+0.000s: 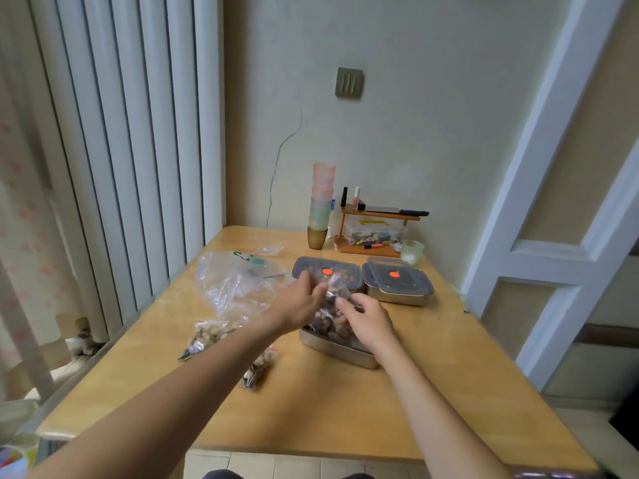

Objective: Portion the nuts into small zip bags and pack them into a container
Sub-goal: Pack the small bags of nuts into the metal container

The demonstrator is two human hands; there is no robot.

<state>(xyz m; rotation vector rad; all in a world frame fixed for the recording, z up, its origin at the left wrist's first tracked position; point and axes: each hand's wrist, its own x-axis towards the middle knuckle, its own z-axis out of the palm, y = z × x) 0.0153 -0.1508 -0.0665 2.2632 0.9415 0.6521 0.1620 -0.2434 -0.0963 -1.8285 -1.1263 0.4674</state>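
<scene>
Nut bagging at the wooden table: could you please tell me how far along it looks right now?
Partway. Done: two filled zip bags lie on the table, and two lidded containers sit behind. In hand: the left hand and right hand hold a bag of nuts over the open metal container. Left: packing the loose bags and closing it.

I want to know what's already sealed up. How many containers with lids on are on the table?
2: a lidded steel container with an orange dot behind the hands, another to its right.
</scene>
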